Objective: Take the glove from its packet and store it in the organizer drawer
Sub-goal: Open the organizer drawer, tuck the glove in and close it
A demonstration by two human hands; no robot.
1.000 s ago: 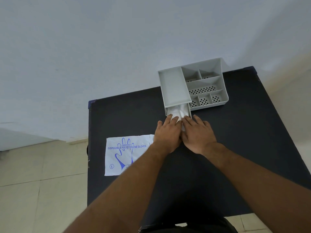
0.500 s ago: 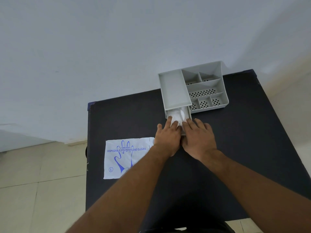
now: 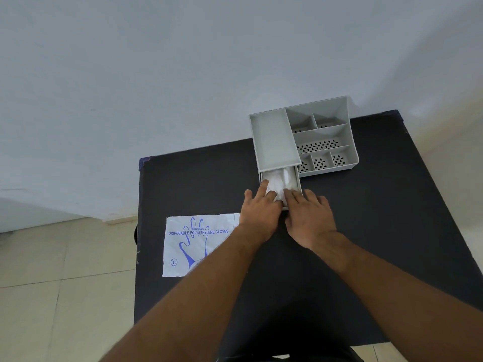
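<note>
Both grips lie flat and unclenched, grasping nothing: our left hand [image 3: 261, 210] and right hand [image 3: 309, 218] rest side by side on the dark desk [image 3: 392, 218] at the front of the pulled-out drawer [image 3: 297, 180], fingertips reaching over its front edge onto the glove [image 3: 278, 181]. Left fingers [image 3: 264, 185] press the glove's near-left part, right fingers [image 3: 289, 194] its near-right part. Glove sits crumpled inside the drawer, white and translucent, out of its packet [image 3: 198, 244], which lies flat on the desk to our left, near the left wrist and partly under that forearm.

Key relation: glove lies directly ahead of both hands, away from us, and the drawer's long axis runs straight away from us into the grey organizer [image 3: 324, 137]. Drawer is only partly out; its far part is hidden under the organizer's flat tray. Neither hand is clearly nearer; the left reaches a bit further in.

Our read: tucking stage, nearly done. Next move likely needs fingers lifted clear, then a push along that axis to close. Risk: loose film catching in the gap.
</note>
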